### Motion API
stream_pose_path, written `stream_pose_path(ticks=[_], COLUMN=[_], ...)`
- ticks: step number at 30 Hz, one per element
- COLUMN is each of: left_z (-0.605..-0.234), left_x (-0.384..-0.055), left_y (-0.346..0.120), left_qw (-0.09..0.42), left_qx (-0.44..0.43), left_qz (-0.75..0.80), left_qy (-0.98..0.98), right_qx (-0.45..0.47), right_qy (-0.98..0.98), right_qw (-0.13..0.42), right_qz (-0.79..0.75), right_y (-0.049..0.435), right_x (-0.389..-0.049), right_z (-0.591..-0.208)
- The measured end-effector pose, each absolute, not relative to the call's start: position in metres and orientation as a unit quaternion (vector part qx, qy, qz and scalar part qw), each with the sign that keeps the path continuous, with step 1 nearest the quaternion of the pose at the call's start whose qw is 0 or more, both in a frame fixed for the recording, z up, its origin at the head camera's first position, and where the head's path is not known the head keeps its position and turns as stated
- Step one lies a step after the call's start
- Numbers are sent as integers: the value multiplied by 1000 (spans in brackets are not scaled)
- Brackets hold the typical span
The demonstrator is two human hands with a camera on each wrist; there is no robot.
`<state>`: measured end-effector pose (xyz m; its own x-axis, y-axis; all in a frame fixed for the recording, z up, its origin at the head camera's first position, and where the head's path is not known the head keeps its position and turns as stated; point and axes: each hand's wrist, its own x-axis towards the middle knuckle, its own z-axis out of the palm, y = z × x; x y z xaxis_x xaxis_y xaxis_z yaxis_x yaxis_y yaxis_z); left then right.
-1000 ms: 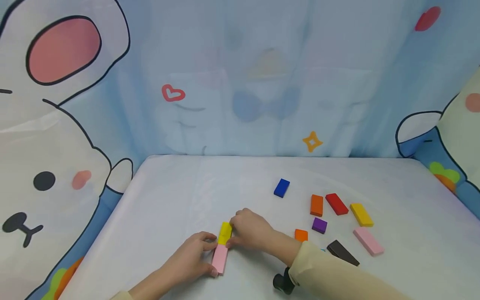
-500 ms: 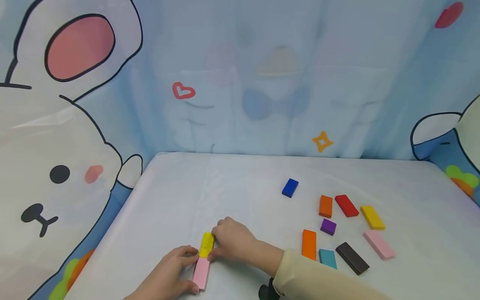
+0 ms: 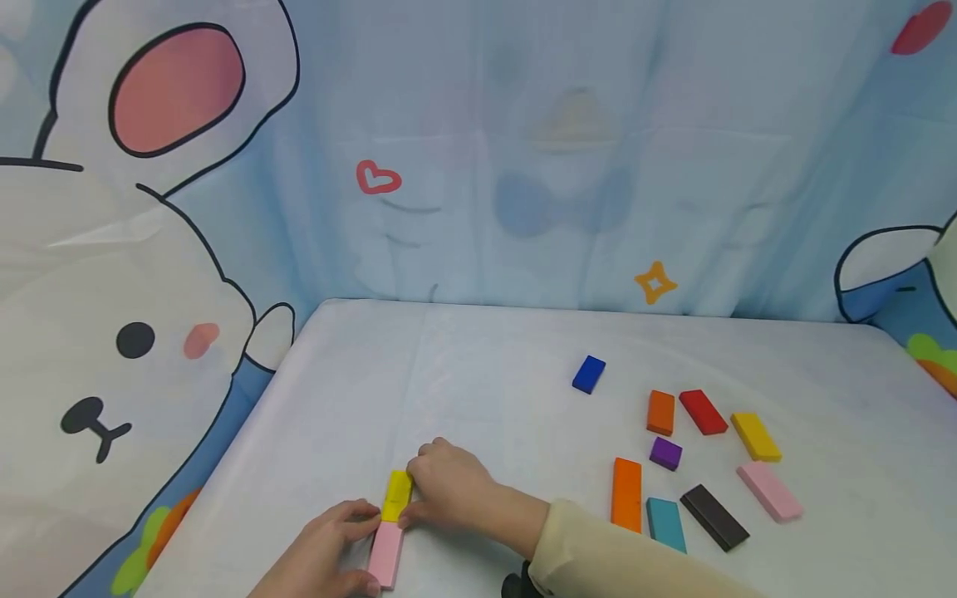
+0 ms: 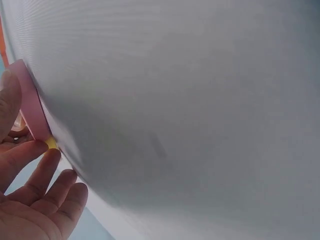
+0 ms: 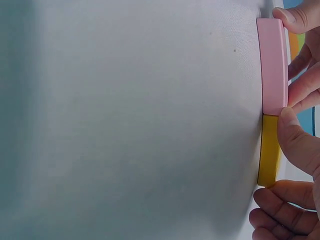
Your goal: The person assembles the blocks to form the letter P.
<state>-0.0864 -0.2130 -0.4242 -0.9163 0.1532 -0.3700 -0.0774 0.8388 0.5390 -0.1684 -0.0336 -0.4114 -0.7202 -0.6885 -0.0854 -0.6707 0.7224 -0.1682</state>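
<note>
A pink block [image 3: 385, 555] and a yellow block [image 3: 397, 496] lie end to end in one line on the white tabletop. My left hand [image 3: 321, 552] holds the pink block from the left, its thumb at the near end and its index finger by the joint between the blocks. On the other side, my right hand [image 3: 452, 490] grips the yellow block, thumb by the joint and index finger at the far end. The right wrist view shows both the pink block [image 5: 273, 67] and the yellow block [image 5: 269, 150] with their ends touching.
To the right lie a blue block [image 3: 589, 374], orange blocks, a red block [image 3: 704, 412], another yellow block [image 3: 756, 437], a purple block [image 3: 665, 453], a teal block [image 3: 666, 523], a black block [image 3: 714, 517] and a second pink block [image 3: 770, 491]. A patterned curtain [image 3: 463, 232] hangs behind.
The head view has shifted, so everything on the table stands differently in the frame and more of the orange and teal blocks shows. Both hands keep the same hold on the two blocks.
</note>
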Motion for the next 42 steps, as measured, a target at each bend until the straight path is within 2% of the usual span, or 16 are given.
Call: stream_pose_path(ticks=[42], left_z=[-423], left_x=[-88], left_y=[-218], left_qw=[218], left_qx=[14], left_qz=[287], left_qy=[933], right_qx=[-351], right_qy=[929], right_qw=[79], right_qz=[-87], right_y=[-36], right_x=[-168], right_z=[-415])
